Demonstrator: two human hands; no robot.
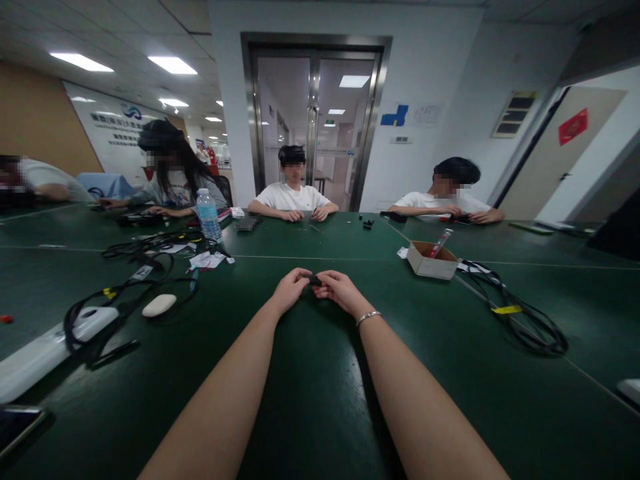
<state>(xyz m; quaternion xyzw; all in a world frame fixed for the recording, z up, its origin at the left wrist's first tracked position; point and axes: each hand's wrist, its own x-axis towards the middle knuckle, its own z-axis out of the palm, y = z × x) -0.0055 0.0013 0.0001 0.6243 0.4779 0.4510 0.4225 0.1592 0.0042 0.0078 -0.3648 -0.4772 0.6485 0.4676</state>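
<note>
Both of my arms reach forward over the dark green table [320, 373]. Between my fingertips is a small black piece [315, 281], too small to tell its kind. My left hand [291, 291] pinches it from the left side. My right hand [341, 292] grips its other side, with the fingers curled and a silver bracelet [369, 317] on the wrist. The hands nearly meet, and the fingers cover part of the piece.
Left lie black cables [145, 280], a white mouse [159, 305], a white power strip [60, 347], papers [207, 260] and a water bottle [209, 215]. To the right are a small open box [431, 265] and a coiled cable [530, 327]. Several people sit across the table.
</note>
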